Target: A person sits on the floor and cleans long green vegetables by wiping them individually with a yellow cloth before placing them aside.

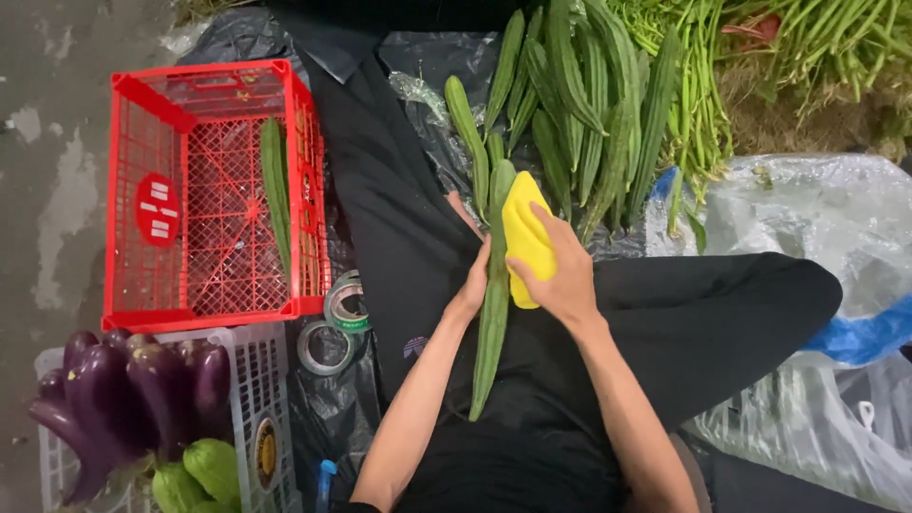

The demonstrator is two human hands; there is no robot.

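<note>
A red crate [152, 204] sits left of the person's lap, where the left hand [472, 285] grips a long green gourd [493, 313] while the right hand [562, 275] presses a yellow cloth [525, 237] against it

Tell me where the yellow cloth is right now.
In the head view, the yellow cloth sits just right of centre, pressed by the right hand against the long green gourd that the left hand holds over the lap.
</note>
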